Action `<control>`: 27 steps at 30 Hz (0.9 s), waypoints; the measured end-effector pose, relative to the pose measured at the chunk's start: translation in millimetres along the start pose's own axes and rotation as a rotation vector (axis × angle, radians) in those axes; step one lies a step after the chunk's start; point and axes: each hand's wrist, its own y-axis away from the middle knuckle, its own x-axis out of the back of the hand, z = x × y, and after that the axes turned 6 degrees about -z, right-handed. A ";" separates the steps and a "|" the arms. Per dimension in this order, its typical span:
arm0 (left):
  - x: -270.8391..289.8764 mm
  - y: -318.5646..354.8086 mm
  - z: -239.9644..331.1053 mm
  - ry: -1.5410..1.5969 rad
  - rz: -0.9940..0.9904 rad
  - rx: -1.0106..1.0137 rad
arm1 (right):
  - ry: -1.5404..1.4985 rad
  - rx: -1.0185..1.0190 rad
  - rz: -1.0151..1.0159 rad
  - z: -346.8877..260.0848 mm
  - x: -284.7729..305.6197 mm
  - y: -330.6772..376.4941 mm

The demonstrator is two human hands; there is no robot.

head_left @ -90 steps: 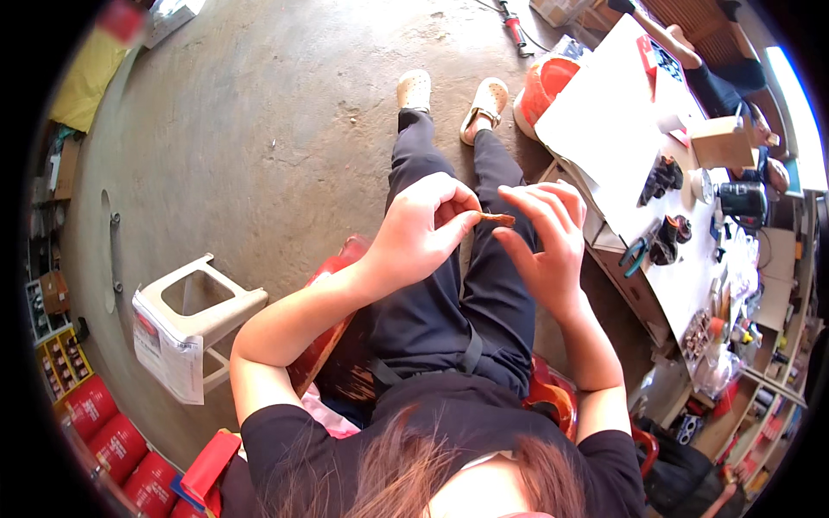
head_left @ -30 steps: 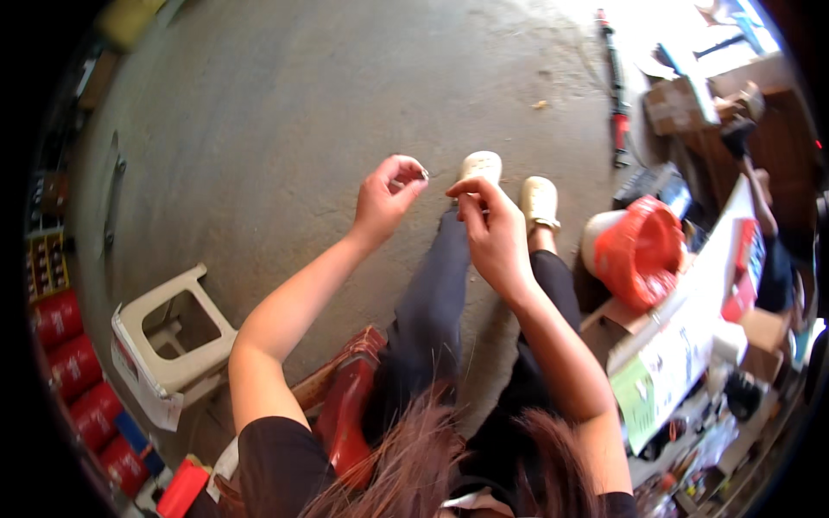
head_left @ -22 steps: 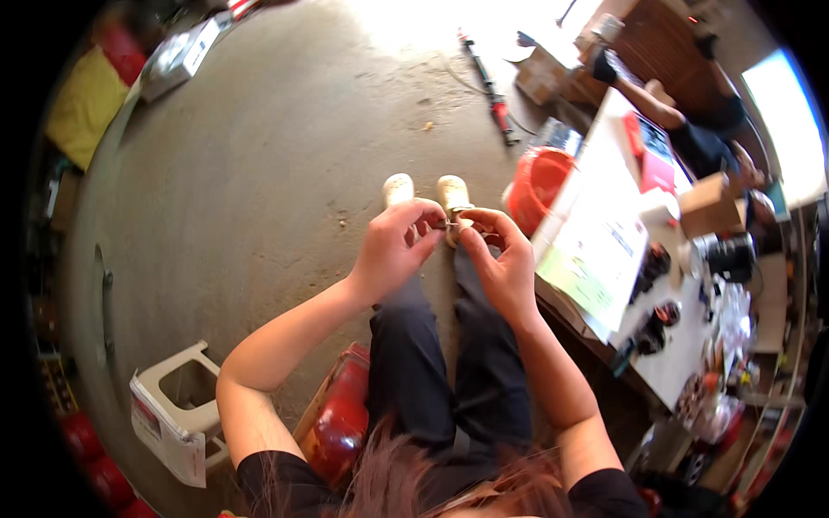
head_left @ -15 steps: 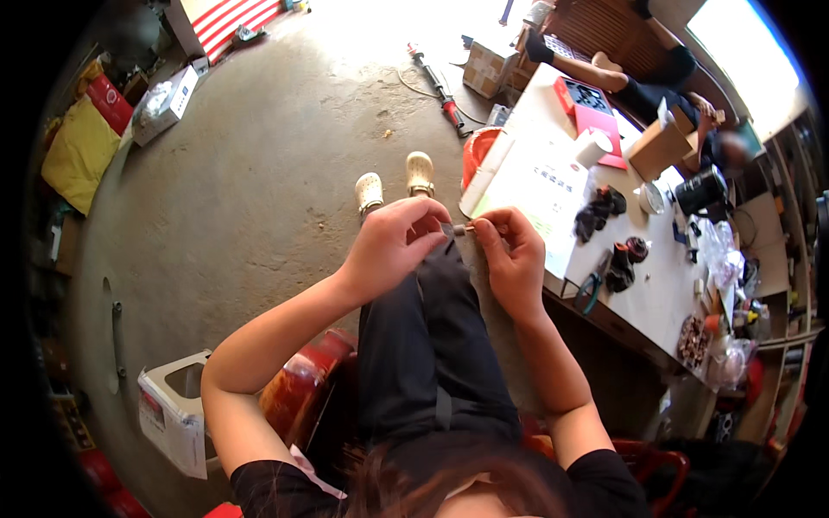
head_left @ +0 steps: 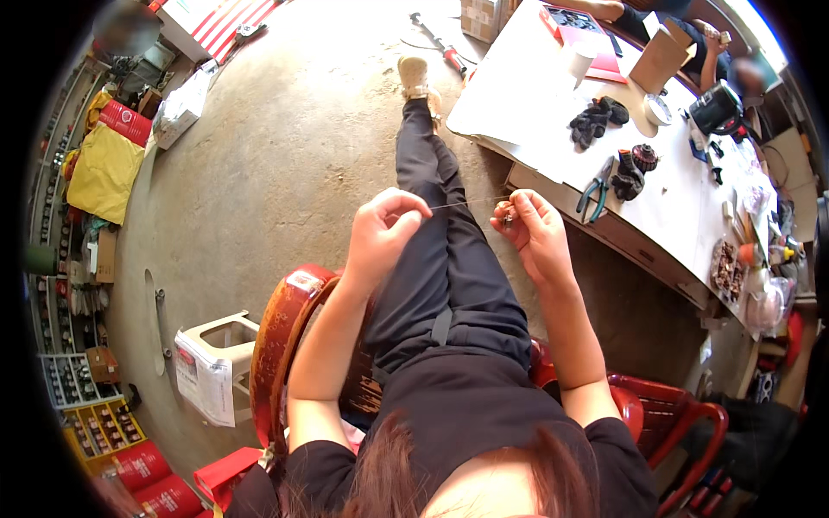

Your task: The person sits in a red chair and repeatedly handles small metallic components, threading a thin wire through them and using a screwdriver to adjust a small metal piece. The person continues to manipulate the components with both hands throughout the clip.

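A thin thread or fine wire [head_left: 466, 204] stretches nearly straight across, above my dark trousers. One end is pinched between the thumb and fingertips of my left hand [head_left: 380, 231]. The other end runs to my right hand [head_left: 540, 229], whose thumb and forefinger are pressed together. Under those fingers, in the same hand, sits a small shiny brownish metal piece [head_left: 507, 221]; its kind is too small to make out. Both hands are raised over my legs, with a wide gap between them.
On the right stands a white table [head_left: 518, 112] with pliers [head_left: 594, 197], dark gloves [head_left: 596, 121], a white cup [head_left: 576, 65] and an open cardboard box [head_left: 661, 59]. Another person sits beyond it. A cream stool [head_left: 226, 335] stands at my left, beside my red wooden chair [head_left: 281, 345].
My hands have moved apart, and the thread now shows taut between them. My legs have crossed and stretched forward. The view has shifted, bringing more of the left shelves into sight.
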 end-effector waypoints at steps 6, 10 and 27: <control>-3.4 8.2 -42.7 0.491 0.050 0.074 | -0.023 -0.133 -0.006 14.6 1.3 11.1; -7.5 10.8 -62.5 0.354 0.298 0.021 | -0.002 -0.143 0.063 27.7 0.8 12.4; -75.2 -19.6 -63.5 0.307 -0.013 -0.080 | 0.188 0.046 0.174 37.1 -25.1 1.5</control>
